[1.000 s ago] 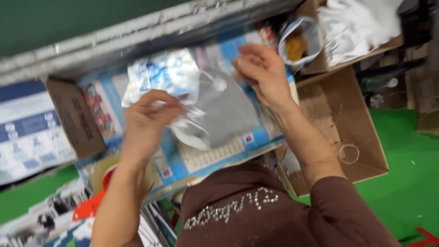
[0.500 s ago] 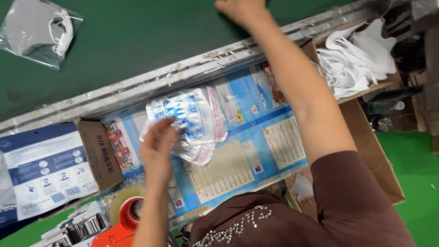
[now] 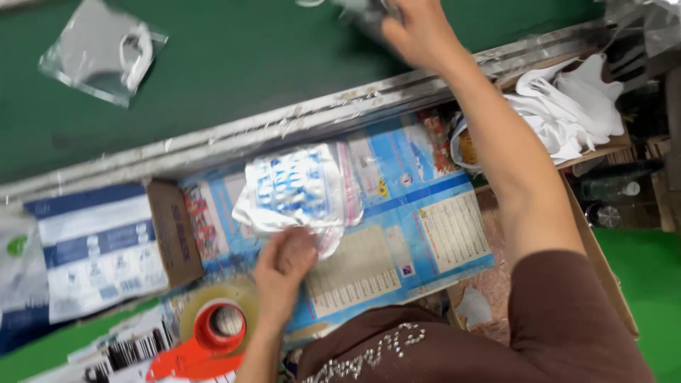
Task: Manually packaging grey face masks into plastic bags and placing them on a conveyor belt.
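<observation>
My right hand (image 3: 418,32) reaches far out over the green belt (image 3: 234,78), its fingers closed on a blurred grey mask in a clear bag (image 3: 355,10) at the frame's top edge. My left hand (image 3: 284,266) is curled on the lower edge of a stack of clear bags with blue print (image 3: 298,188). The stack lies on a blue printed cardboard sheet (image 3: 433,234) in front of me. Another grey mask in a clear bag (image 3: 103,57) lies on the belt at the far left.
A metal rail (image 3: 298,120) separates the belt from my work surface. An open carton of white masks (image 3: 567,106) stands at the right, and a blue and white box (image 3: 99,248) at the left. An orange tape dispenser (image 3: 213,333) lies near my left wrist.
My right hand has carried the bagged mask from the work surface out onto the green belt. My left hand dropped onto the stack of printed bags and stays there.
</observation>
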